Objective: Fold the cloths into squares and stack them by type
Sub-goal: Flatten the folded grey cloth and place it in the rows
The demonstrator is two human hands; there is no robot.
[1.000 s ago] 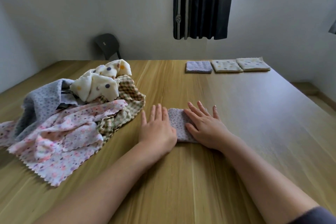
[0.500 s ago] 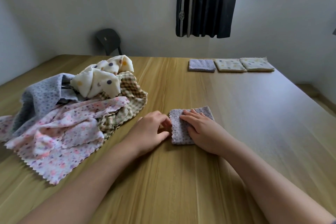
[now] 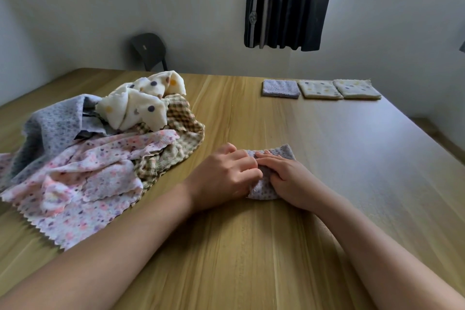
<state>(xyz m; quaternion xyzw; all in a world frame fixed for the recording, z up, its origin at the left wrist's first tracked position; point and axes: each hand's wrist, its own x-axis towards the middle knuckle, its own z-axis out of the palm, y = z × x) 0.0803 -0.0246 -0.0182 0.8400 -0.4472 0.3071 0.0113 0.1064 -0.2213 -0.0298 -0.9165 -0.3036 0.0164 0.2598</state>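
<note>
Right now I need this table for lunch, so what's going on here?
A person is folding cloths on the wooden table. The left hand grips the left edge of a small folded grey dotted cloth near the front, and the right hand presses flat on it. A pile of unfolded cloths lies to the left. At the far edge sit three folded pieces side by side: a grey square, a cream dotted square and a second cream square. The job looks partway done.

No readable text anywhere — small pale tag on chair [image 3: 148, 51] back too blurred.
</note>
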